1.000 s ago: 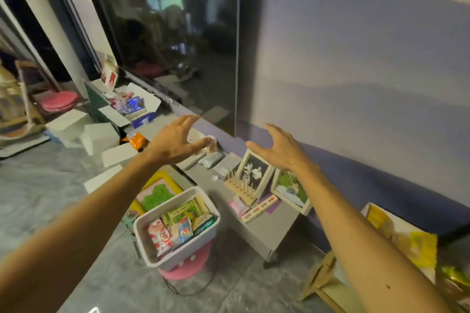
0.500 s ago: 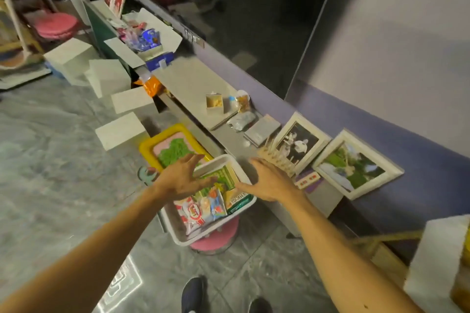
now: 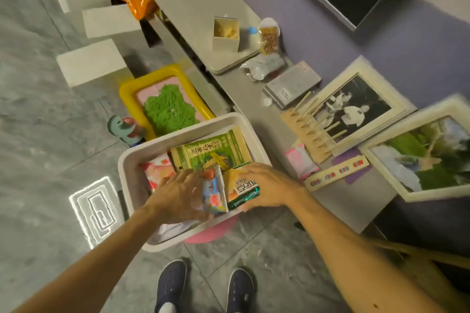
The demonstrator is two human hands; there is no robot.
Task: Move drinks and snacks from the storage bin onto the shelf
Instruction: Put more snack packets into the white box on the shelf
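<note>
Your left hand (image 3: 178, 195) was down in the white storage bin (image 3: 129, 168), its fingers curled around one blue-and-orange packet (image 3: 215, 193) that stood on edge. Your right hand (image 3: 272, 185) was just beside it, fingers wrapped over one orange packet with a dark green end (image 3: 244, 192); the two packets touched. You had four packs showing in the bin: those two, one large green pack (image 3: 213, 152) lying flat at the far side, and one pink-and-white pack (image 3: 157, 173) at the left, partly hidden by your left hand. The bin stood just beside the low grey shelf (image 3: 249, 109). On that shelf you had one small open box (image 3: 226, 33), one clear tub of snacks (image 3: 269, 35), one clear bag (image 3: 262, 66), one flat grey box (image 3: 292, 84), one wooden rack (image 3: 307, 132), one pink packet (image 3: 301, 164) and two framed pictures (image 3: 356, 109) on the wall side. One yellow tray of green sand (image 3: 165, 104) lay on the floor beyond the bin, and your two dark shoes (image 3: 170, 284) showed below it.
</note>
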